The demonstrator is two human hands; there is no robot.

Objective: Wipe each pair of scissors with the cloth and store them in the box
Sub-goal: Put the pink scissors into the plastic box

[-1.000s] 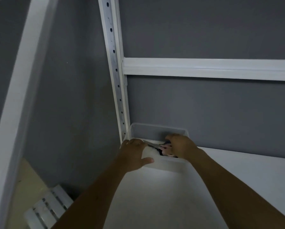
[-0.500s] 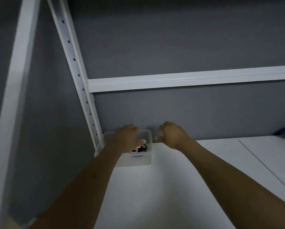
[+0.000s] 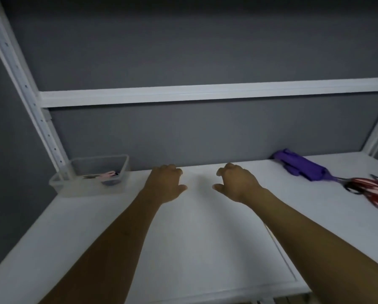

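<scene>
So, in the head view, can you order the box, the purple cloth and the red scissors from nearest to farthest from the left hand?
1. Box: just to the left of the left hand, at the far left.
2. Purple cloth: to the right, beyond the right hand.
3. Red scissors: far right, at the picture's edge.

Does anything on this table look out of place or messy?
Nothing looks spilled or damaged. Only the red scissors lie loose at the far right by the purple cloth, not yet in the box at left.
</scene>
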